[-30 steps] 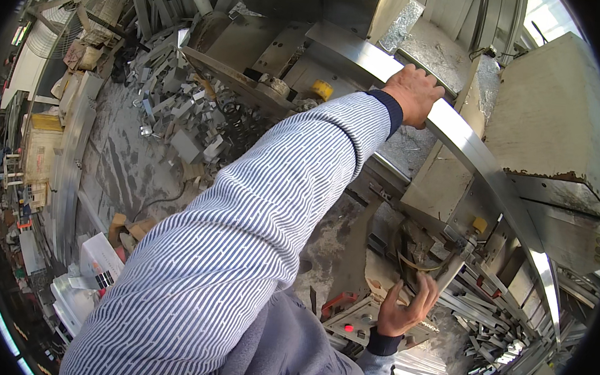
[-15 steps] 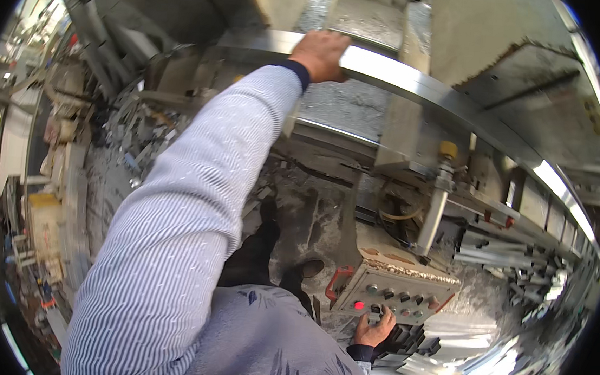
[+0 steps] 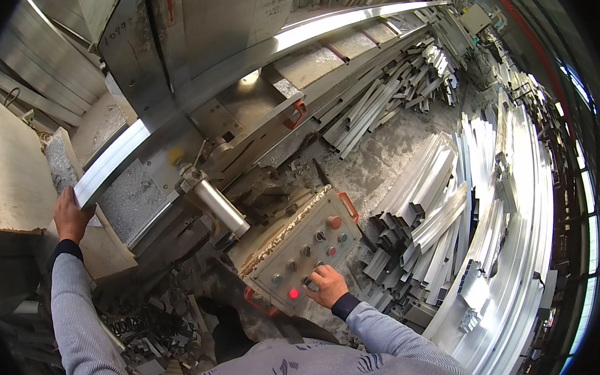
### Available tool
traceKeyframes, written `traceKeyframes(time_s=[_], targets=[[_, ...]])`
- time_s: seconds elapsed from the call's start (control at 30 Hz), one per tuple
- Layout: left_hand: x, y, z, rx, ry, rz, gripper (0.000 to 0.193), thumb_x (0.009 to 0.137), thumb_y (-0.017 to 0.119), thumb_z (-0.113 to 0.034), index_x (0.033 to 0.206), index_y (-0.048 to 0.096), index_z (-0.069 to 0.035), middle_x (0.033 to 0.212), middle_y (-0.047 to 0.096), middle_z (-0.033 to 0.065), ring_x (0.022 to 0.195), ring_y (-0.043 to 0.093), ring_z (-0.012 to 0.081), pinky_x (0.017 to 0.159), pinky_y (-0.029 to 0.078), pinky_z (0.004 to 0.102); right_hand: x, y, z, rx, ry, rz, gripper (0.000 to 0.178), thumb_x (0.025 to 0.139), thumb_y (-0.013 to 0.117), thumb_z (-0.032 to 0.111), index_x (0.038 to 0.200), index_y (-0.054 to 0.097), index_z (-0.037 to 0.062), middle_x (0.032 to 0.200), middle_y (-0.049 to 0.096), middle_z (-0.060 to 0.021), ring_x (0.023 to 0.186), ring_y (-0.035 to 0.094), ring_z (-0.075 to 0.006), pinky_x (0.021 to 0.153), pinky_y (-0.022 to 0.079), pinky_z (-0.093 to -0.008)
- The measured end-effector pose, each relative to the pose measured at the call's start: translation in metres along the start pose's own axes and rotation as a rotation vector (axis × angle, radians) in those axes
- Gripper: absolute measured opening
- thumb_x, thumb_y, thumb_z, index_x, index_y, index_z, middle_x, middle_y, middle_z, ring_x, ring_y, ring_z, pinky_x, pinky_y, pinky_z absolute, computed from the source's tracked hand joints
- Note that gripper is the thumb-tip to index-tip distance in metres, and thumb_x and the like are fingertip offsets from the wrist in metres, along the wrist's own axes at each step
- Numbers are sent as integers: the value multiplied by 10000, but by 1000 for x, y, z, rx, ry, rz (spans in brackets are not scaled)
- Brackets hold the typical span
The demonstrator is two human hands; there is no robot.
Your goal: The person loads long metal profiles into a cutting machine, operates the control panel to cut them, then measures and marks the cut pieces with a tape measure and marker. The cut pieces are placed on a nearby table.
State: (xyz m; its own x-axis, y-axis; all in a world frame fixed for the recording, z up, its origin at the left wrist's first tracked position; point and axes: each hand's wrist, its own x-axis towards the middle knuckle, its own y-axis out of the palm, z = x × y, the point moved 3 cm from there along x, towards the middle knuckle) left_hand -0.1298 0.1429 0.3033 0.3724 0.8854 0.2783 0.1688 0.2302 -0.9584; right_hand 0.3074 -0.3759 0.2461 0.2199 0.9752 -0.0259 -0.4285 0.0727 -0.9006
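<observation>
A long shiny metal profile [image 3: 116, 150] lies across the bed of a large cutting machine [image 3: 184, 44]. At its near left end, my left hand [image 3: 72, 217] grips the bar with fingers wrapped over the edge. On the right, my right hand [image 3: 327, 287] rests at a grey control panel [image 3: 283, 264] with several knobs and buttons. Its fingers are closed on a dark selector knob [image 3: 309, 283], partly hidden by them. Next to that hand glows a red button [image 3: 294, 293].
A pneumatic cylinder [image 3: 217, 206] juts out between the machine bed and the panel. Stacked metal profiles [image 3: 426, 190] cover the floor at right. Offcuts [image 3: 161, 346] litter the floor below my left arm. Metal chips [image 3: 133, 199] coat the bed.
My view has swung to the right, bringing the panel and the profile stacks toward the middle. My left hand stays on the bar and my right hand stays at the panel.
</observation>
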Motion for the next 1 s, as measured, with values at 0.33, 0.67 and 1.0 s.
traceKeyframes(time_s=[0.33,0.67,1.0], targets=[[-1,10,10,36,52,-74,547,686,861,-258,1066,537,-37,1048,615,178,1020,589,425,876,489,497,-2,8,-12,-20,-206,46,182,808,752,186,863,601,101,863,542,-81,817,583,-277,719,519,-391],[1,14,16,32,43,-45,565,685,858,-266,1091,541,-35,1052,613,188,1003,595,443,846,496,510,-9,22,-7,-32,-123,-55,155,846,699,171,846,561,100,832,507,-96,755,577,-276,674,505,-390],[1,15,17,15,28,-30,561,711,847,-270,1121,534,-49,1106,607,185,1043,593,446,863,494,518,-15,22,-1,76,11,-120,122,884,669,142,910,569,77,883,514,-122,793,585,-311,692,506,-412]])
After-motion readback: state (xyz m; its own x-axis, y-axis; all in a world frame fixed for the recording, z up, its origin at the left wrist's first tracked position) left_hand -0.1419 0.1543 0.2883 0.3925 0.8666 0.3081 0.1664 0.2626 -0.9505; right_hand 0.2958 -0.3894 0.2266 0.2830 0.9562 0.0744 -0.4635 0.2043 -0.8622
